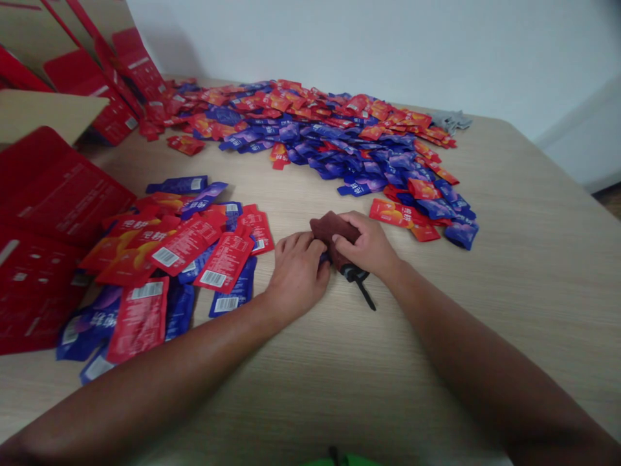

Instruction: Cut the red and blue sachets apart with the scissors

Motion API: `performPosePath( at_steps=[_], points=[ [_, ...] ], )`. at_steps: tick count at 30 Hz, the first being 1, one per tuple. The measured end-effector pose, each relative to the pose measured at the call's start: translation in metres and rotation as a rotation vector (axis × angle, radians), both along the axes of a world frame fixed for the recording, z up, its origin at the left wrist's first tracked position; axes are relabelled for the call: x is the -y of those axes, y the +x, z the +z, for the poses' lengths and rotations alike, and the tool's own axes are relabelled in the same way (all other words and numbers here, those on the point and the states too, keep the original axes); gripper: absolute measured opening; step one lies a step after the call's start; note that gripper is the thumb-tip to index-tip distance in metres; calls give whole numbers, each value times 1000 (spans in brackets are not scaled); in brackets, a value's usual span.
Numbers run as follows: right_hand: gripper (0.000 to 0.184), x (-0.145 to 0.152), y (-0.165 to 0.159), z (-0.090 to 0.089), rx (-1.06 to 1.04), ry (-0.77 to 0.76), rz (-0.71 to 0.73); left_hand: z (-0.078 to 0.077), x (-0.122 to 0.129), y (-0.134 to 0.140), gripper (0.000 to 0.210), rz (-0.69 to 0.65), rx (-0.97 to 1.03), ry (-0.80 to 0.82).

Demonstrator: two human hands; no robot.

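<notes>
In the middle of the table, my right hand (371, 243) is closed round a bunched brown cloth (332, 226). A black piece with a thin black strap end (365, 294) sticks out below that hand. My left hand (299, 268) lies right beside it, fingers curled and touching the cloth's left side. Between its thumb and fingers shows a small dark blue bit (324, 258), seemingly a sachet, mostly hidden. To the left of my left hand is a loose heap of red sachets (226, 262) and blue sachets (233, 291), many with barcodes up.
A large pile of red and blue sachets (334, 139) spreads along the table's back. Open red cardboard boxes (43, 246) stand at the left. A grey crumpled item (451, 121) lies at the back right. Something green (359, 460) shows at the bottom edge.
</notes>
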State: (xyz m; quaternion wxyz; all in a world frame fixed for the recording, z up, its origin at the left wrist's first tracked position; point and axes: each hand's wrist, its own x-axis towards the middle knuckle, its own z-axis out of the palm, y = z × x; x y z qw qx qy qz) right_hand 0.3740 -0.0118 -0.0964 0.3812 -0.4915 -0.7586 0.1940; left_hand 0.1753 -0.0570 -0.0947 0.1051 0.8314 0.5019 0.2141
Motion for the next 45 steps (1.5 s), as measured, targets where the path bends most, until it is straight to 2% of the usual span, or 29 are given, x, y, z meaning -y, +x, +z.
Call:
performPosePath(
  at_steps=[5, 7, 16, 24, 31, 34, 40, 45],
  points=[
    [23, -7, 0, -7, -6, 22, -216, -2, -1, 0, 20, -17, 29, 21],
    [23, -8, 1, -9, -6, 28, -249, -2, -1, -1, 20, -21, 26, 20],
    [25, -2, 1, -2, -17, -22, -20, 0, -1, 0, 16, -19, 6, 10],
    [21, -6, -1, -5, 7, 25, -228, -1, -1, -1, 21, -26, 36, 15],
    [25, 0, 0, -1, -10, -2, -23, 0, -1, 0, 14, -21, 9, 10],
    [25, -1, -1, -3, 3, -6, -54, -1, -1, 0, 16, -20, 15, 8],
    [24, -8, 1, -9, -3, 38, -239, -1, -1, -1, 21, -28, 32, 16],
    [26, -4, 2, -5, -20, 41, -110, 0, -1, -1, 18, -24, 18, 21]
  ],
)
